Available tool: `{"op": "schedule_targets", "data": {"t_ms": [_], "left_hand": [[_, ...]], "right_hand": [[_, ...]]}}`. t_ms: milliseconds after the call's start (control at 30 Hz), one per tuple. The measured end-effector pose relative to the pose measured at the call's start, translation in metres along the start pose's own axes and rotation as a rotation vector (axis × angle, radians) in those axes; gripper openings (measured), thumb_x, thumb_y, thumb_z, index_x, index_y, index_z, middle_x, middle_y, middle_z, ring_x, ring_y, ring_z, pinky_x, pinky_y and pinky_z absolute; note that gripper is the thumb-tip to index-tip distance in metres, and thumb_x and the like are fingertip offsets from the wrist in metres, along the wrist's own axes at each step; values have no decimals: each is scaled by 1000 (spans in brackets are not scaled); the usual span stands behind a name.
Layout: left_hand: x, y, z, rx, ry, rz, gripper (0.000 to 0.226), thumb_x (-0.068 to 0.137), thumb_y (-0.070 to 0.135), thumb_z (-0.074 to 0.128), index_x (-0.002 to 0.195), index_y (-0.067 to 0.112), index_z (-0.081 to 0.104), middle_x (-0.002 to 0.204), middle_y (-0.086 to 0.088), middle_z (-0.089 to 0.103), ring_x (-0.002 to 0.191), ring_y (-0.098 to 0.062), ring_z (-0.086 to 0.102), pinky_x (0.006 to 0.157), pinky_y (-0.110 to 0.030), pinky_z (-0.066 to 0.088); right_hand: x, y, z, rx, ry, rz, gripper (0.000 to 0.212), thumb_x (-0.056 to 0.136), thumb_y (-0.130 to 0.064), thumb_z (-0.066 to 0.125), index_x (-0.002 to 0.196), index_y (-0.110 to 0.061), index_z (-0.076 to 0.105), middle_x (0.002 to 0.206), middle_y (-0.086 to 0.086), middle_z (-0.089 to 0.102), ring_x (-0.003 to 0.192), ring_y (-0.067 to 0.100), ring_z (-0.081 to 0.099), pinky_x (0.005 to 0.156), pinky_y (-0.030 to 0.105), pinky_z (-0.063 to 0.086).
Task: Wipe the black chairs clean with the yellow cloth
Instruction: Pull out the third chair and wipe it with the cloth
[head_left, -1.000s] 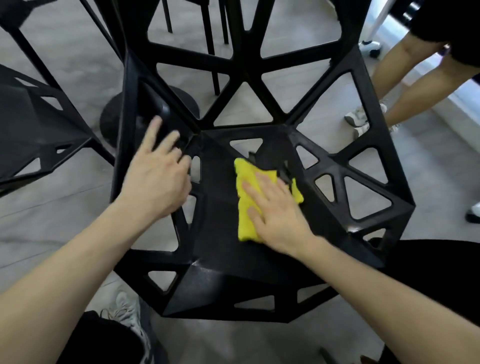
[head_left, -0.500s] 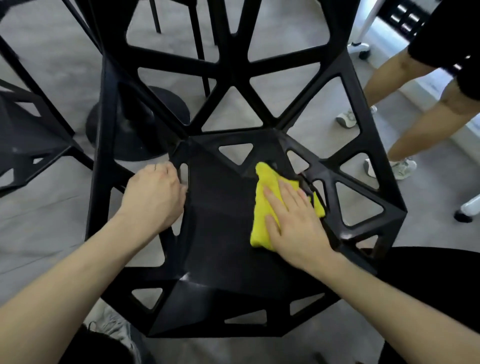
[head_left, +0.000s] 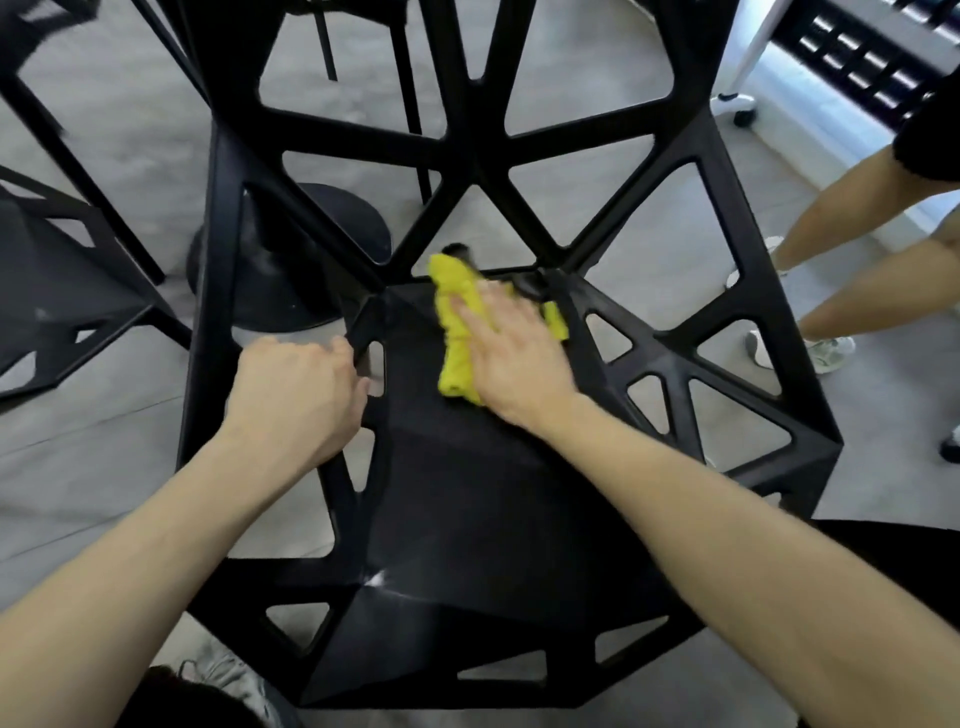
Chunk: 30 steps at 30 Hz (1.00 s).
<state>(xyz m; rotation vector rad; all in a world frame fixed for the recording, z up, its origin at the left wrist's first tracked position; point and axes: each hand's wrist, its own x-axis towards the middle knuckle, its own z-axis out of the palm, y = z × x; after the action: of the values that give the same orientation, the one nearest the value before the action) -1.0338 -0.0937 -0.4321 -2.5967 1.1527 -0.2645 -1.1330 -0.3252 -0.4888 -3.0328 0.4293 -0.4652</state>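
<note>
Bystander and furniture on a grey floor (head_left: 130, 135).
Bare legs (head_left: 852, 249) and sneakers (head_left: 826, 352) at right; round black base (head_left: 291, 270) upper left; white caster (head_left: 737, 104) top right.

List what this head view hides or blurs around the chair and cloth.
- Yellow cloth: its right part lies under the right hand.
- Left hand: its fingertips curl out of sight behind the black chair strut.
- Seat under the cloth: covered, cleanliness unknown.
- Bystander's legs: cut by the right edge.

Grey tile floor (head_left: 597, 244) w/ black chair (head_left: 467, 519); 2nd chair (head_left: 57, 296) left; round base (head_left: 291, 260) behind.
</note>
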Motion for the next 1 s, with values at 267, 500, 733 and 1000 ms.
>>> {"op": "schedule_targets", "data": {"t_ms": [267,500,733,1000], "left_hand": [[-14,-12,-10,109,-12,127,26,90,27,69,67,16,62,53,-3,55,60,-28,56,79,-43,33],[-12,-26,-9,78,-87,166,19,84,30,64,68,20,67,70,-4,70,76,-30,63,86,-44,36],[-15,-27,-14,-1,0,221,25,73,28,50,53,15,55,54,-8,57,58,-29,48,74,-42,32],[-18,-33,-17,-6,71,307,24,75,28,42,53,21,42,54,-5,50,58,-27,42,73,-40,18]], "right_hand": [[-1,25,3,-13,17,200,62,96,-19,48,158,-11,46,151,22,55,147,40,43,128,52,24],[11,-83,9,125,-60,59,57,101,-23,42,158,-17,47,162,17,45,155,34,35,128,52,24],[-31,-78,-10,188,-155,-149,61,104,-28,30,164,-19,37,169,13,38,159,30,29,130,50,20],[-48,-92,-17,177,-226,-73,64,106,-34,33,169,-23,25,173,8,29,162,27,20,131,51,16]]}}
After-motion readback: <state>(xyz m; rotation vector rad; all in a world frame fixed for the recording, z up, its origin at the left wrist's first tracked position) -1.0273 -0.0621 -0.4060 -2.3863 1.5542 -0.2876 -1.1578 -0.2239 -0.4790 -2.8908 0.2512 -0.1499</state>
